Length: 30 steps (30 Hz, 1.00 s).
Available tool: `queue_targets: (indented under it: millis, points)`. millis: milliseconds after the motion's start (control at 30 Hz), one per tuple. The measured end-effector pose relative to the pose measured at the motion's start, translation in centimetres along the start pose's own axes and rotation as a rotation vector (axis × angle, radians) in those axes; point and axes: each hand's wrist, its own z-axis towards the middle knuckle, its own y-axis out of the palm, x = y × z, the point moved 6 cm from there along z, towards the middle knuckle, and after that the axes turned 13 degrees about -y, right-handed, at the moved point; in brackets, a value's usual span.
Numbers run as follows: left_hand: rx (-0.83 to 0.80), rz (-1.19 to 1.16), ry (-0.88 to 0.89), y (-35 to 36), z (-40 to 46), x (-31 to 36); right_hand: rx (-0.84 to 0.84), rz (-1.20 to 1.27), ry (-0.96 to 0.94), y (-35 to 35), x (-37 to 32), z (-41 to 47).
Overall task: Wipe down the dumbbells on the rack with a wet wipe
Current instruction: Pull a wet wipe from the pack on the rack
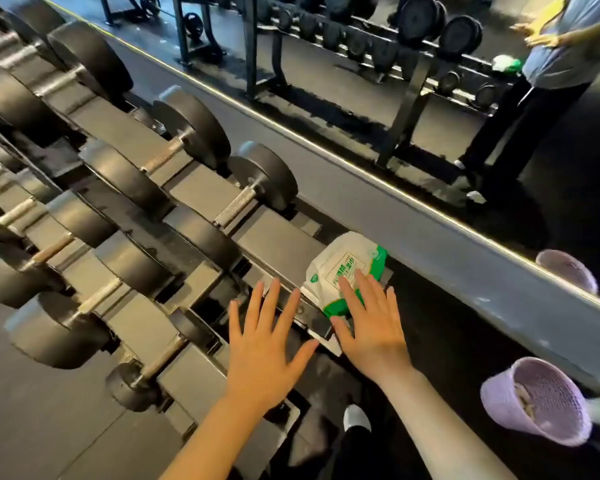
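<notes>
I am logging: lilac woven basket (pixel 542 403) sitting near right on the floor; wall mirror (pixel 361 81) running along the far side.

Right hand (pixel 371 327) covers wipe pack (pixel 340 268) corner, perhaps touching.
</notes>
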Motion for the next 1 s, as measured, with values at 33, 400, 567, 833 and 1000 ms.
queue_targets:
  millis: [33,400,567,833,1000]
  points:
    - [-0.001,0.01,-0.024,0.3,0.6,0.5,-0.068,0.046,-0.036,0.5,1.0,1.4]
    - [-0.185,0.0,-0.528,11.4,6.1,7.0,-0.539,0.034,-0.573,4.1,10.2,8.6]
    - [-0.202,-0.012,-0.576,12.5,5.8,6.2,-0.473,0.042,-0.684,3.6,10.0,9.8]
    - [-0.227,-0.269,-0.671,13.2,5.9,5.7,-0.648,0.075,-0.712,3.7,10.0,11.9]
    - [-0.178,-0.368,-0.711,13.0,6.1,5.7,-0.576,0.364,-0.469,4.3,10.0,16.6]
